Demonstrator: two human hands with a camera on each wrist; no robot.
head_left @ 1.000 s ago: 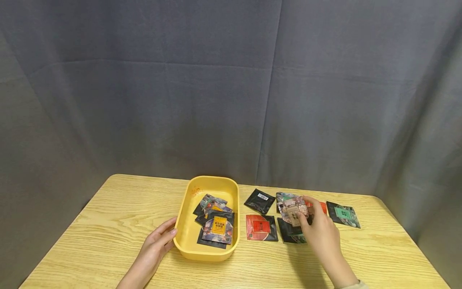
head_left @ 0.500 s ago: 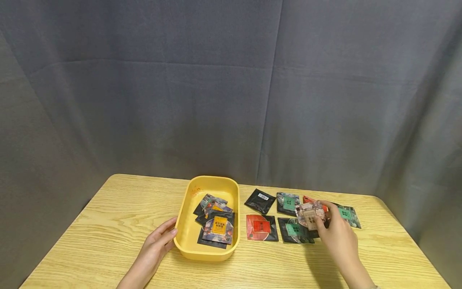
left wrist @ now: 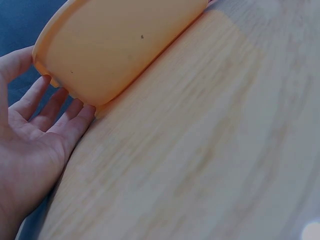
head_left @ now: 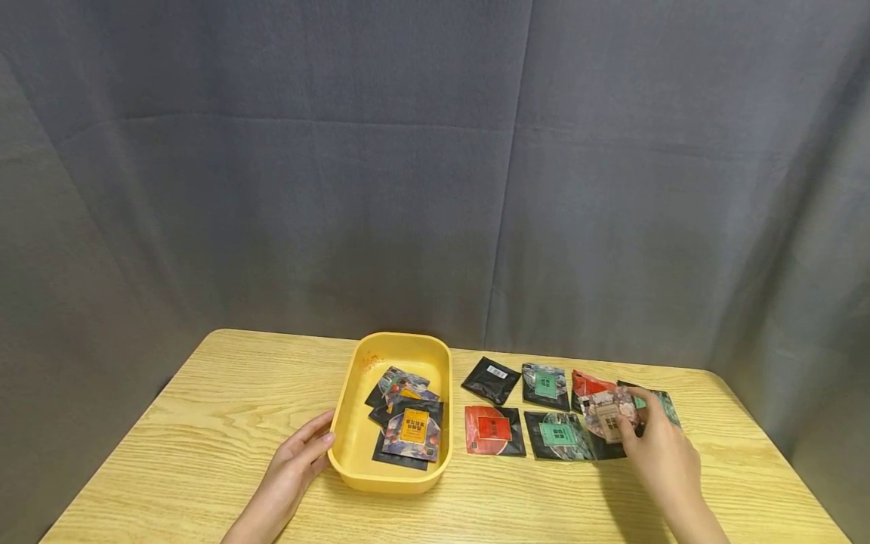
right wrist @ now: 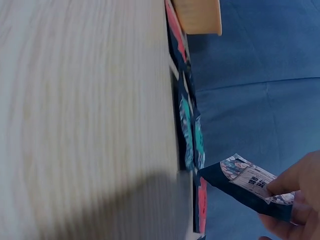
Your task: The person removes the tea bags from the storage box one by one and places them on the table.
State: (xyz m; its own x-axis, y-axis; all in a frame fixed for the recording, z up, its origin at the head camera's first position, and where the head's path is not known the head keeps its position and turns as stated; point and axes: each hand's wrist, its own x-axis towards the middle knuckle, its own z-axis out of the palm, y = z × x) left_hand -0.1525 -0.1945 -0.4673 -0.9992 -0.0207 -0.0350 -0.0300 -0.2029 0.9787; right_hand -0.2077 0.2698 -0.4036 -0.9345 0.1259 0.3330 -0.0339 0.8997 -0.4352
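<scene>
- A counter (head_left: 204,438) with pale wood grain stands before a grey curtain (head_left: 306,189).
- On it is a yellow tray (head_left: 351,446) with overlapping sachets (head_left: 413,432) inside.
- Right of the tray, a black sachet (head_left: 489,381) and a green-labelled sachet (head_left: 545,384) lie behind a red-labelled sachet (head_left: 494,429) and another green-labelled one.
- The left hand (head_left: 288,461) rests against the tray's left side, fingers extended and spread, thumb at the rim.
- The right hand (head_left: 662,453) pinches a floral sachet with a beige label (head_left: 605,417) between thumb and fingers, raised above the counter and partly covering a red sachet (head_left: 590,383) in the head view.
- Since a second ago, the right hand and its sachet have shifted rightward, uncovering the green labels; the left hand and tray have stayed put.
</scene>
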